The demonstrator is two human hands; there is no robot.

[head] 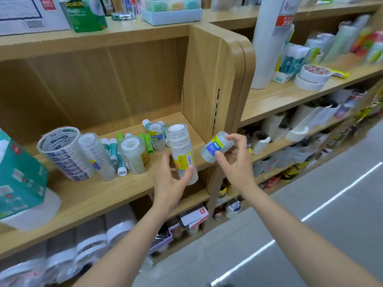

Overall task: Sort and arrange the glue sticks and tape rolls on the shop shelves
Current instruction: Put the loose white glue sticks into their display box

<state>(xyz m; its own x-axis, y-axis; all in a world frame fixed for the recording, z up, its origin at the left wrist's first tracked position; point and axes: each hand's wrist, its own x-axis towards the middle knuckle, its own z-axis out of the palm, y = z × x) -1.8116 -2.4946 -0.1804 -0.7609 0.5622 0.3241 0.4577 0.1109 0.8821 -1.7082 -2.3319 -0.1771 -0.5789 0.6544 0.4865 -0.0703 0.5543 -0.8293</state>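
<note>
Two hands are in view, each holding one stack of tape rolls at the near right corner of the middle shelf [99,195].

1. Left hand [170,181]: the fingers [187,175] and thumb are curled round the lower half of a tall tape stack [181,146]. The stack is clear and stands nearly upright, with its white core facing up and a yellow label on its lower part. Whether its base touches the shelf cannot be told.
2. Right hand [236,162]: the fingers [234,138] pinch a short tape stack [214,149] between thumb and fingertips. This stack carries a blue and yellow label. It is tilted, sits just right of the tall tape stack without touching it, and is in front of the wooden divider [207,79].

Items on the shelf, left to right:
- a teal box [20,177] at the far left edge of the view;
- a wide printed tape stack [64,154], leaning;
- a narrow clear tape stack [97,156], just beside it;
- a squat tape stack [133,155] with a yellow label;
- a small tape stack [156,137] farther back, near the divider.

Several glue sticks [115,151], with green, teal and white bodies, lie loose between and behind these stacks.

On the shelf beyond the divider, two white tape rolls [313,76] lie stacked flat.
</note>
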